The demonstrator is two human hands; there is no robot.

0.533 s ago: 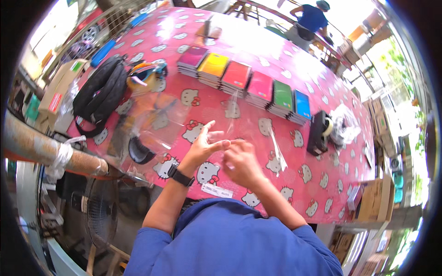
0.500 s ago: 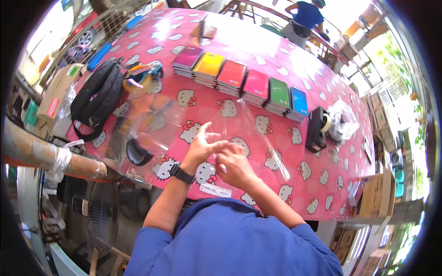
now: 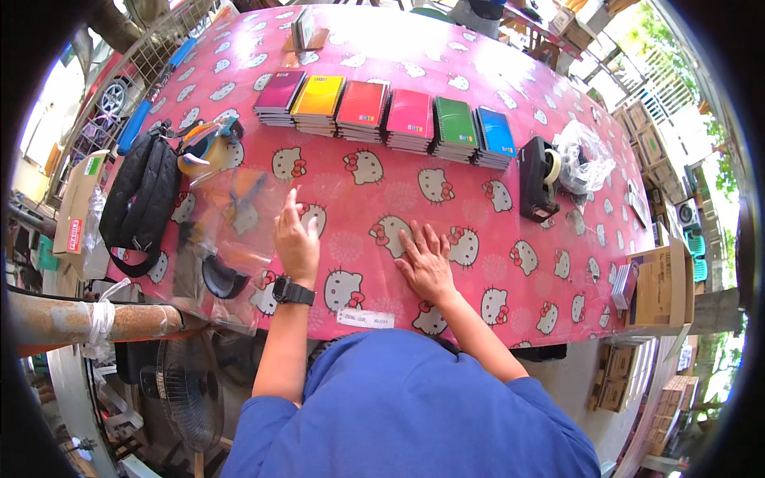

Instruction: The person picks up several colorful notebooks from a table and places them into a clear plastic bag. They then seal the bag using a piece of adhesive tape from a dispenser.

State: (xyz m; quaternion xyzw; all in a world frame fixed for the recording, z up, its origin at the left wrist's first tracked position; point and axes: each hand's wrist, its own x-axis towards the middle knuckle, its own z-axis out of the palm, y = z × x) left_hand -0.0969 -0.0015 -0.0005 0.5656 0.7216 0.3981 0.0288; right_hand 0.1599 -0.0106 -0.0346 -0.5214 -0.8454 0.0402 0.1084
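Observation:
On the pink cat-print tablecloth (image 3: 374,275), my right hand (image 3: 429,263) lies flat with its fingers spread and nothing in them. My left hand (image 3: 296,243) is open too, its fingers stretched toward the far side, next to a spread of clear plastic bags (image 3: 239,219). A dark curved object (image 3: 223,276) rests on the near end of that plastic. Beyond both hands stands a row of stacked spiral notebooks: purple (image 3: 280,89), yellow (image 3: 319,94), red (image 3: 362,102), pink (image 3: 410,111), green (image 3: 454,121) and blue (image 3: 497,131).
Right of the notebooks are a black tape dispenser (image 3: 538,179) and crumpled clear plastic (image 3: 584,163). A black bag (image 3: 142,203) lies left. An open cardboard box (image 3: 660,283) sits at the right edge. A rusty pole (image 3: 143,312) and a fan (image 3: 187,390) are at lower left.
My hands were close together with the fingers bent; now they are apart, the left farther left, the right flat on the cloth. The clear plastic strip at the right no longer shows there.

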